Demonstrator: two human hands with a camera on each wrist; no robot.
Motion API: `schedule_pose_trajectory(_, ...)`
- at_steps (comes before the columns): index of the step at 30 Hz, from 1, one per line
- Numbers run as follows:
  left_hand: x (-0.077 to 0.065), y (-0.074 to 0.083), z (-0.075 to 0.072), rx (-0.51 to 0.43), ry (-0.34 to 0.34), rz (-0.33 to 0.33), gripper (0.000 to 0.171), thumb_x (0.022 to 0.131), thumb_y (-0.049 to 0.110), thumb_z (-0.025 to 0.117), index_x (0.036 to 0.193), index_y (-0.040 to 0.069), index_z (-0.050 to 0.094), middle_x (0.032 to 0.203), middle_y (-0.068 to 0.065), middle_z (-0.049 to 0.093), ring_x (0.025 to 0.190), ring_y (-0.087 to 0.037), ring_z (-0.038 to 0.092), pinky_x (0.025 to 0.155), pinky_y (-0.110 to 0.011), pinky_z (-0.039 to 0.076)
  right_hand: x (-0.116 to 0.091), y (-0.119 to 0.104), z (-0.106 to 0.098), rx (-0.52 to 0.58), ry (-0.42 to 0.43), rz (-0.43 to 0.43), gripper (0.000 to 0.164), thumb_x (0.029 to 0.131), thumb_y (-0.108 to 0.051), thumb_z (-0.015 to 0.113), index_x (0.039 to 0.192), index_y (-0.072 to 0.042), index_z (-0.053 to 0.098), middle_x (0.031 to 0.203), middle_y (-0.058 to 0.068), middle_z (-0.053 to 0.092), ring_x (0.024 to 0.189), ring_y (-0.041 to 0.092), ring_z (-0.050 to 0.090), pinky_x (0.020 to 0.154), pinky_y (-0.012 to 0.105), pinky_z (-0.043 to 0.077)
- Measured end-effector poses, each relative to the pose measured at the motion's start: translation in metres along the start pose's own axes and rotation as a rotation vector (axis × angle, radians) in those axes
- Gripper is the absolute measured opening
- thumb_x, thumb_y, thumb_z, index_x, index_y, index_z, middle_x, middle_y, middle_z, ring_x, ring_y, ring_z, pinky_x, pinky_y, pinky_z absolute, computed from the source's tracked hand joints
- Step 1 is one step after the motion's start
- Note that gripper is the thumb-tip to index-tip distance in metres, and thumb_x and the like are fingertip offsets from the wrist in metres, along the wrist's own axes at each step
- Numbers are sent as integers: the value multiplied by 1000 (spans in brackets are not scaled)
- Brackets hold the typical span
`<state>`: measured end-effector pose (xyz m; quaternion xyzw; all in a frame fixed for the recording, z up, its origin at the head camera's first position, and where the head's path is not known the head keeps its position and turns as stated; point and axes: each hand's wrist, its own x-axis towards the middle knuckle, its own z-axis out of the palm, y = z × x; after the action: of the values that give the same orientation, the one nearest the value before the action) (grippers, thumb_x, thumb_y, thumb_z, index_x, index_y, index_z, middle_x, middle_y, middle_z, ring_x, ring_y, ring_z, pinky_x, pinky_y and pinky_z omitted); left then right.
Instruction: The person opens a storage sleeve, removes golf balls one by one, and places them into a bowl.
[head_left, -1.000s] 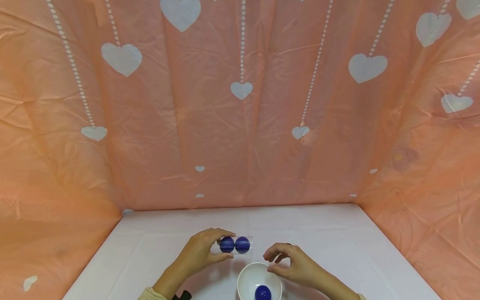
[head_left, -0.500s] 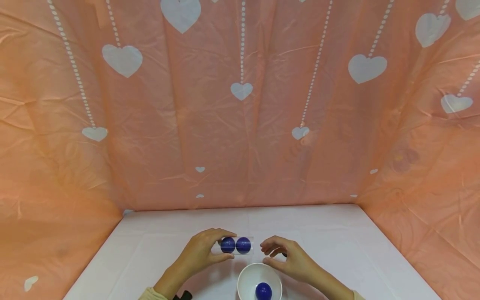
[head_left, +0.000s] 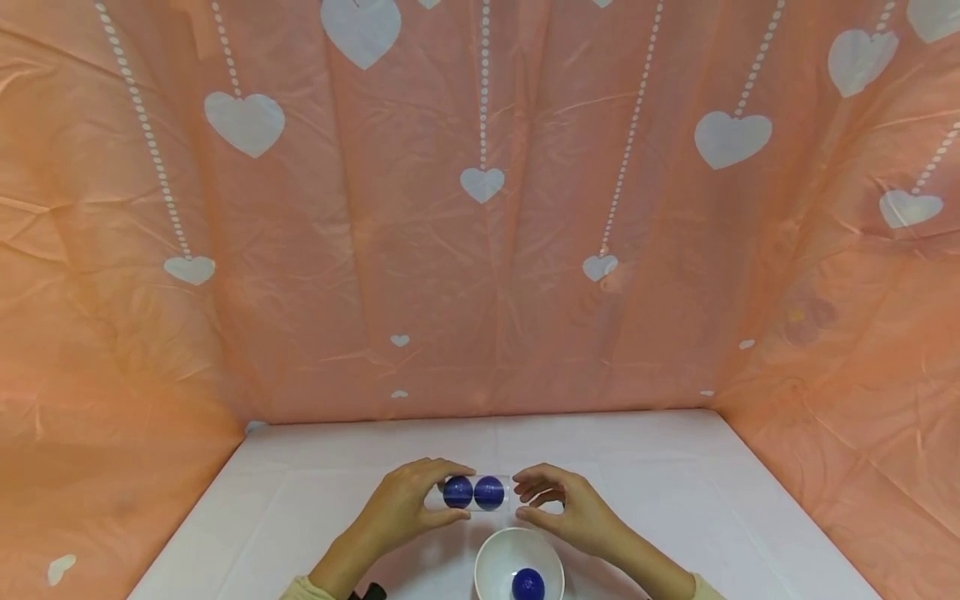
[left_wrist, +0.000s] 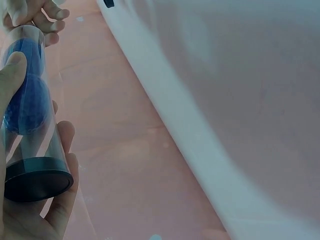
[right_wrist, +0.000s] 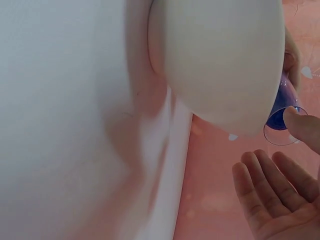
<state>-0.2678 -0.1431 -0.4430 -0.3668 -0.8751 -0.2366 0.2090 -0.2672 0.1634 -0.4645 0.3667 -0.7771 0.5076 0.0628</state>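
My left hand [head_left: 408, 502] grips a clear plastic tube [left_wrist: 56, 142] with a black end cap [left_wrist: 40, 180], fingers on one side and thumb on the other. Inside the tube sit two blue balls [head_left: 489, 493], one behind the other. In the head view the tube lies level, its uncapped rim to the right. My right hand [head_left: 577, 510] is right at that rim, its fingers loosely bent and parted from the thumb, with nothing held. In the right wrist view its palm [right_wrist: 280, 210] faces the tube's mouth. Below both hands stands a white bowl [head_left: 495, 554] holding another blue ball [head_left: 528, 585].
A white-covered table [head_left: 337, 450] spreads under the hands. Orange sheeting [head_left: 480, 275] with white hearts walls it at the back and both sides. A small black object [head_left: 372, 592] shows beside the left forearm at the lower edge.
My right hand has moved left and slightly up, from over the bowl's edge to the tube's open end. The left hand and tube have shifted barely to the right.
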Motion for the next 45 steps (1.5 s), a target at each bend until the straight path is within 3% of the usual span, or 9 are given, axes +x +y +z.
schedule_pose_trajectory(5,0,1,0,4,-3,-3,51,84,34,94,130,27,74,116,13,76,92,-3,65,83,-35,60,3,-1,2,19,7,10,38,97,-16,83,128,0,69,116,13,76,99,30,75,90,33,62)
schedule_pose_trajectory(19,1,-1,2,18,-6,2,52,84,38,94,131,28,74,116,13,76,93,-3,66,83,-35,60,6,-3,6,53,-2,42,42,96,-19,84,128,2,68,114,10,76,99,31,75,91,33,62)
schedule_pose_trajectory(30,0,-1,1,27,13,31,52,82,36,95,130,27,74,114,13,77,91,-4,66,80,-33,59,6,-4,8,68,-2,30,37,97,-16,82,128,0,69,110,10,75,98,19,74,89,31,62)
schedule_pose_trajectory(37,1,-2,1,36,18,47,53,83,38,95,130,25,74,116,12,77,93,-9,69,83,-35,60,7,-7,8,90,-3,37,36,98,-16,81,128,-1,69,110,12,76,99,23,75,90,31,62)
schedule_pose_trajectory(45,1,0,1,20,-6,18,53,84,38,94,131,25,74,115,12,77,90,-6,66,79,-32,58,5,-5,8,79,-10,37,35,97,-15,82,128,-3,69,112,10,77,99,13,73,89,29,61)
